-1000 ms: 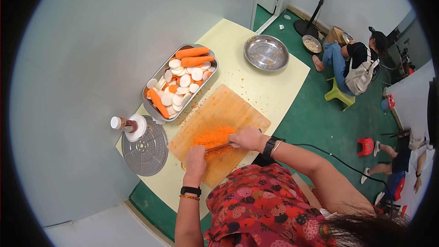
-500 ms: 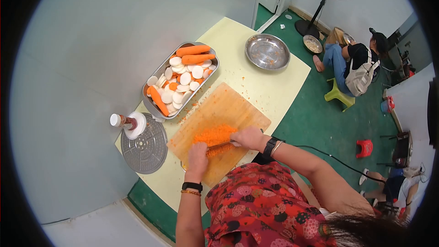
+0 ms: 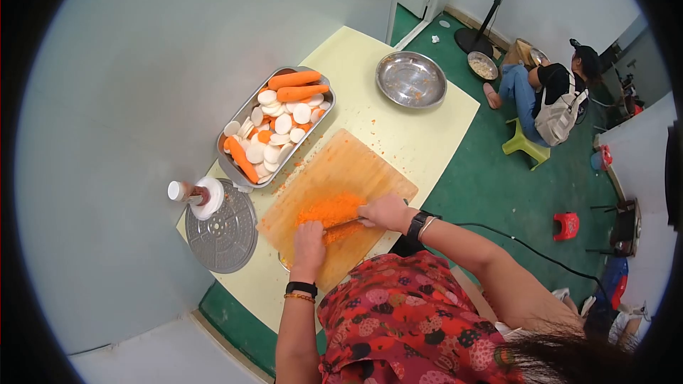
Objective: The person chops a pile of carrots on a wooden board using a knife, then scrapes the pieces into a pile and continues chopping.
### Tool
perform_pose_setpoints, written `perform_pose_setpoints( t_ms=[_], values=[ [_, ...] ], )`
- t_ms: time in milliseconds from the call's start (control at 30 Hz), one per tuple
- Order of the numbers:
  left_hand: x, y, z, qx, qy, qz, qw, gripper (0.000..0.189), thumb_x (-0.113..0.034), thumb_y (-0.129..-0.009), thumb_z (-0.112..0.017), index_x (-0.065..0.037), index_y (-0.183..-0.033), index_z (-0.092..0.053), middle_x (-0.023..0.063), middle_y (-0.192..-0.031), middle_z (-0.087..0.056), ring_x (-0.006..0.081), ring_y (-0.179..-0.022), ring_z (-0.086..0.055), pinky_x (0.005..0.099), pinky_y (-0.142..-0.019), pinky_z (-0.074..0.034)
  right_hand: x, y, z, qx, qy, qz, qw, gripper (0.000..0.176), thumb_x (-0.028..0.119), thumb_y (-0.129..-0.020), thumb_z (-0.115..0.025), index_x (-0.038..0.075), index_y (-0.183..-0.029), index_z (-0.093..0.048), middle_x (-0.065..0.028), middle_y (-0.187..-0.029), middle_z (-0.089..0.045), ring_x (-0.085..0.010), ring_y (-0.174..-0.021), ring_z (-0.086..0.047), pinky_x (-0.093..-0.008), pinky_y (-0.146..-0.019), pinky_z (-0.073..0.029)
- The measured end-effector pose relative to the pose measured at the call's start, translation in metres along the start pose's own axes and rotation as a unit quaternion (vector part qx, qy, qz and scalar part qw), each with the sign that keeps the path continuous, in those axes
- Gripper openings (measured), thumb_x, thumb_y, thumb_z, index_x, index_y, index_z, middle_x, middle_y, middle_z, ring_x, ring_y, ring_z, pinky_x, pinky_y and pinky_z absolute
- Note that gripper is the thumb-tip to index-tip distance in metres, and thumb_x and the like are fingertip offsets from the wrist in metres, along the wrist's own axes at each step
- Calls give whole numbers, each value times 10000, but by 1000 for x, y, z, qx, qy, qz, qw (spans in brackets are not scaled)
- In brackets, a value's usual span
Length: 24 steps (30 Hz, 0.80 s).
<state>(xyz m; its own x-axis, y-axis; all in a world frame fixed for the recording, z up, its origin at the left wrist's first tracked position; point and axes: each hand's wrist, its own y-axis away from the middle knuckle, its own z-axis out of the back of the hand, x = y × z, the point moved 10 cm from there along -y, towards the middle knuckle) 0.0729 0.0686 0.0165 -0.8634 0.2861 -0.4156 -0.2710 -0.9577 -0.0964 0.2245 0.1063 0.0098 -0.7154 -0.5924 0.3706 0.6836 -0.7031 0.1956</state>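
A knife (image 3: 343, 225) spans the wooden cutting board (image 3: 356, 160), its blade edge-down in finely chopped carrot (image 3: 329, 208). My right hand (image 3: 385, 212) is closed around the handle end, whose dark tip pokes out past the fingers. At the other end of the blade, my left hand (image 3: 309, 244) is closed on the knife, fingers over its back. Orange bits lie on both sides of the blade and smear the board.
Beyond the board, a metal tray (image 3: 225, 163) holds whole carrots and white slices. A steel bowl (image 3: 411, 80), a perforated grey disc (image 3: 226, 231) and a white-capped bottle (image 3: 186, 192) share the pale table (image 3: 348, 50). A co-worker (image 3: 544, 92) sits on a green stool.
Both hands keep their hold on the knife, with the blade hardly shifted over the chopped carrot. The whole view has moved slightly. At lower right, another person's legs have changed position.
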Motion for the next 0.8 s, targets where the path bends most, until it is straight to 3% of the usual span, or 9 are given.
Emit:
perform_pose_setpoints(
  t_ms=[500, 600, 800],
  values=[
    [-11, 2, 17, -16, -30, -23, 999, 84, -35, -808, -572, -64, -835, -498, 134, -817, -537, 338, -799, -513, 449, -694, -416, 5, 9, 21, -19, -5, 15, 1000, 201, 340, -851, -596, 143, -851, -557, -77, -685, -614, -300, -648, -637, -442, -518, -470],
    [-18, 12, 9, 41, -42, -16, 998, 76, -70, -837, -581, -69, -837, -504, 134, -823, -550, 340, -790, -521, 450, -695, -417, 9, 23, 23, -14, -5, 26, 1000, 189, 325, -847, -596, 140, -840, -559, -79, -679, -612, -302, -641, -636, -446, -516, -471],
    [-26, 33, -15, 55, 20, 13, 998, 55, -72, -843, -558, -67, -835, -503, 147, -830, -560, 352, -812, -534, 461, -698, -421, 6, 35, -11, 14, -26, 40, 999, 213, 340, -867, -592, 130, -837, -564, -102, -632, -609, -336, -593, -627, -469, -510, -471]
  ],
)
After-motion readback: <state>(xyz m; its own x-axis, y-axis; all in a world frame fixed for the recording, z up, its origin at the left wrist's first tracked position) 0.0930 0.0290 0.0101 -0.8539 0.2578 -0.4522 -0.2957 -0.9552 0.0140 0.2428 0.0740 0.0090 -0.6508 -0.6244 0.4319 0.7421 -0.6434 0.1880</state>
